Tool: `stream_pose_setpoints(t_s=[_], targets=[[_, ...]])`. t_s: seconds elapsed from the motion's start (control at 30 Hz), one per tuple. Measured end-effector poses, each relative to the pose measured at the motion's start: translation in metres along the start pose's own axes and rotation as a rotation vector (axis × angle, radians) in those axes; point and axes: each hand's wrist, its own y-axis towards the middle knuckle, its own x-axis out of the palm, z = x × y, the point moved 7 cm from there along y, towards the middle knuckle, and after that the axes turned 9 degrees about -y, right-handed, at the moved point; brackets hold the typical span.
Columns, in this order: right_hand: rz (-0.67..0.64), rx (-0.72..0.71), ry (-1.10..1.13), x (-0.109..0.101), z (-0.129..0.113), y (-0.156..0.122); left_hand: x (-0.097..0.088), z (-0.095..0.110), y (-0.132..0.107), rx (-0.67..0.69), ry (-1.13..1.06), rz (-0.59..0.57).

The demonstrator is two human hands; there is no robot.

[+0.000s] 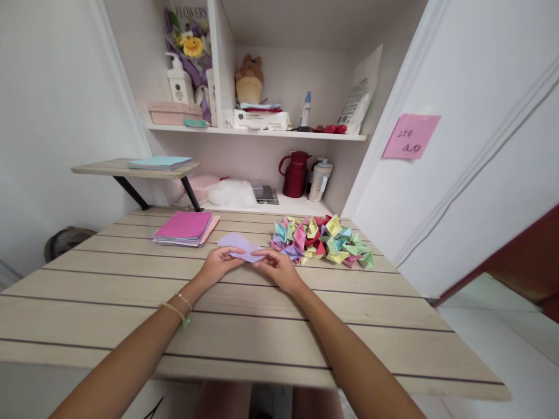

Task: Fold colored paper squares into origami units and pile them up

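Note:
A sheet of light purple paper [239,242] is held between my two hands above the middle of the table. My left hand [217,265] pinches its near left edge, thumb and fingers closed on it. On the opposite side, my right hand [279,269] grips the right corner the same way. Whether the sheet has a crease I cannot tell. Just beyond my right hand lies a heap of folded paper boats [323,241] in pink, yellow, green, blue, red and purple. To the left sits a stack of coloured paper [186,226] with a magenta sheet on top.
A small raised shelf [105,167] at the back left bears blue paper [159,163]. Behind the table, a cabinet holds a red jug [296,176], a cup [321,181] and a plastic bag [231,193]. A pink note [411,136] is stuck on the right wall.

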Motion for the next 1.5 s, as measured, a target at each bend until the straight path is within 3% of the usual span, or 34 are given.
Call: stream_pose_setpoints(t_s=[0.2, 0.37, 0.6, 0.77, 0.9, 1.07, 1.27, 1.4, 1.5], targets=[[0.115, 0.111, 0.047, -0.007, 0.019, 0.003, 0.004, 0.003, -0.001, 0.057, 0.109, -0.021], [0.166, 0.189, 0.243, -0.006, 0.030, 0.003, 0.005, -0.001, -0.002, 0.020, 0.024, 0.000], [0.048, 0.229, 0.306, 0.005, 0.034, 0.002, 0.003, 0.008, -0.002, 0.037, -0.099, 0.069], [0.008, 0.224, 0.336, 0.010, 0.031, 0.001, 0.000, 0.001, 0.001, -0.025, -0.157, 0.097], [0.010, 0.276, 0.359, 0.010, 0.033, -0.001, 0.003, -0.004, 0.001, -0.071, -0.056, 0.032], [0.003, 0.297, 0.321, 0.009, 0.034, -0.002, 0.002, 0.004, 0.000, 0.006, 0.037, 0.041], [-0.066, 0.293, 0.295, 0.016, 0.038, -0.001, -0.005, 0.000, -0.001, -0.038, -0.171, 0.135], [0.003, 0.287, 0.287, 0.011, 0.041, -0.001, -0.010, 0.000, 0.001, -0.024, -0.282, 0.170], [0.069, 0.236, 0.244, 0.003, 0.035, 0.000, -0.010, 0.000, 0.002, -0.004, -0.246, 0.154]])
